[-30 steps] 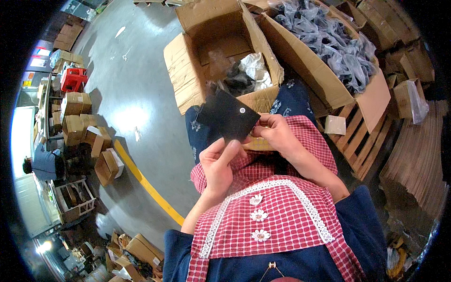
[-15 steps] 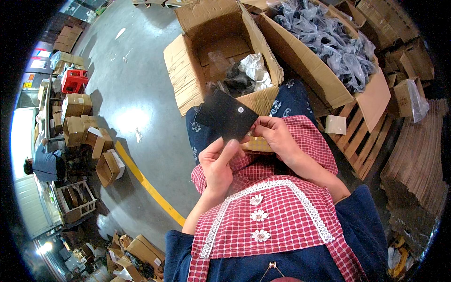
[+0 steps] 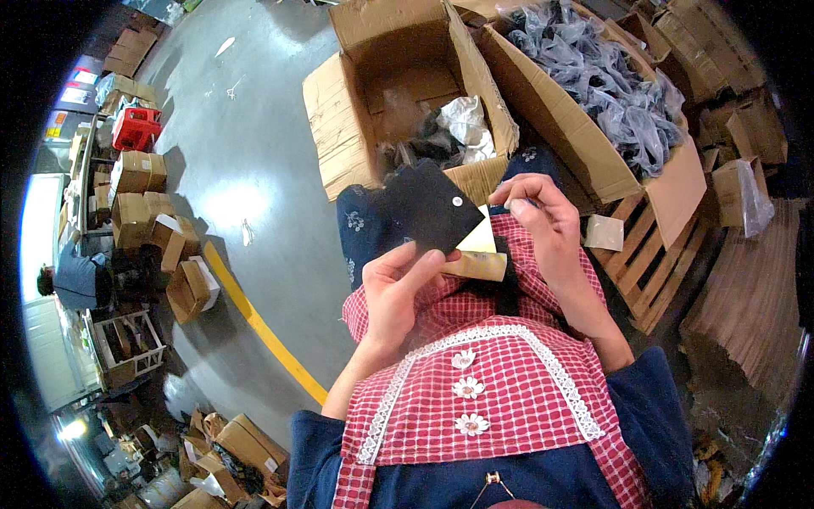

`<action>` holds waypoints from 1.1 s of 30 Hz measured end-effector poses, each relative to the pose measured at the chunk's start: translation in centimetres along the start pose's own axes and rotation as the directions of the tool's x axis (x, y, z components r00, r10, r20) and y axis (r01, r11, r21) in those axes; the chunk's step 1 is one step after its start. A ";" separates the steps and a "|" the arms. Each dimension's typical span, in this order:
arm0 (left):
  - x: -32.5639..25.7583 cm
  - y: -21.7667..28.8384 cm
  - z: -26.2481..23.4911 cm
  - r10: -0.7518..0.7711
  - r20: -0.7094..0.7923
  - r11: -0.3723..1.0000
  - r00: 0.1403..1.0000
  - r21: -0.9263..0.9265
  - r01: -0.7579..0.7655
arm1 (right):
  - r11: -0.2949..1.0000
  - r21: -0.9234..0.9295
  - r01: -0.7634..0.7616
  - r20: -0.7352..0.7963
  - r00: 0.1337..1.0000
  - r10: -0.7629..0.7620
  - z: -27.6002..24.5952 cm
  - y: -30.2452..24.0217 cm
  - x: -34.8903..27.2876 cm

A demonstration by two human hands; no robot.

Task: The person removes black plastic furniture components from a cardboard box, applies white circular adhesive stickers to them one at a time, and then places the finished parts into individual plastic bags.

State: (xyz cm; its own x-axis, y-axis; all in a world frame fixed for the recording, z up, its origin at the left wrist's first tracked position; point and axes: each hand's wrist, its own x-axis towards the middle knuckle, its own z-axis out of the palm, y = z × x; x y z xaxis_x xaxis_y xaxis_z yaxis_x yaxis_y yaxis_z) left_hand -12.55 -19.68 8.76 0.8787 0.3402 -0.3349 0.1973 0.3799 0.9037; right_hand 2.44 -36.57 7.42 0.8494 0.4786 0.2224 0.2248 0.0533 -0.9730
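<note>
At clock centre, black flat piece (image 3: 432,212) pinched at near edge by left hand (image 3: 394,297), thumb closed onto fingers, likely keeping white dot (image 3: 458,202) uncovered; right hand (image 3: 551,229) at 3 o'clock, half-curled, apart, cannot tell if fingertips hold anything; yellowish roll (image 3: 483,267) at 5; open carton (image 3: 339,119) at 12, bag-filled carton (image 3: 560,114) at 2, hemming knees

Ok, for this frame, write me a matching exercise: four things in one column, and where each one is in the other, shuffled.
Things
1. Black flat piece
2. Yellow stripe
3. Bags of clear plastic
4. Right hand

Places
A. Heaped in the open carton on the right
B. Just right of the black flat piece, raised above the lap
C. Held between the thumb and fingers of the left hand
D. Along the grey floor

Pairs: 1-C, 2-D, 3-A, 4-B
</note>
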 end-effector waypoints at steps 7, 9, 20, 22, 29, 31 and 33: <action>-0.2 0.8 1.3 -0.124 0.070 0.992 0.990 0.001 0.125 | 0.681 -0.454 0.574 0.313 0.819 -0.482 0.7 -2.0 2.1; -0.1 0.5 1.0 -0.097 0.096 0.995 0.991 0.033 0.095 | 0.587 -0.491 0.644 0.370 0.764 -0.528 0.7 -1.7 2.5; 0.0 0.2 1.0 -0.069 0.091 0.996 0.994 0.064 0.063 | 0.445 -0.479 0.757 0.514 0.653 -0.556 0.5 -1.4 2.7; 0.0 0.2 1.0 -0.076 0.092 0.996 0.993 0.057 0.071 | 0.457 -0.473 0.753 0.517 0.657 -0.548 0.4 -1.4 2.6; 0.0 0.0 1.1 -0.086 0.065 0.996 0.994 0.034 0.084 | 0.517 -0.422 0.745 0.571 0.661 -0.486 0.1 -1.7 1.9; -0.1 0.0 1.0 -0.086 0.057 0.996 0.995 0.015 0.085 | 0.605 -0.385 0.697 0.563 0.697 -0.444 -0.2 -2.4 1.9; -0.1 0.0 1.1 -0.101 0.054 0.994 0.993 -0.025 0.103 | 0.730 -0.335 0.596 0.526 0.761 -0.379 -0.9 -3.2 2.1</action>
State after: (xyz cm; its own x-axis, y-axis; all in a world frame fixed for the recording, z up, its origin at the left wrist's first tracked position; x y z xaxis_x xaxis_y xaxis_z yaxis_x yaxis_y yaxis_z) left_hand -12.18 -20.69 9.07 0.8764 0.2526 -0.4099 0.2757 0.4346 0.8574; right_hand 3.95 -36.51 11.03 0.3099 0.8053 0.5054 0.8300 0.0302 -0.5570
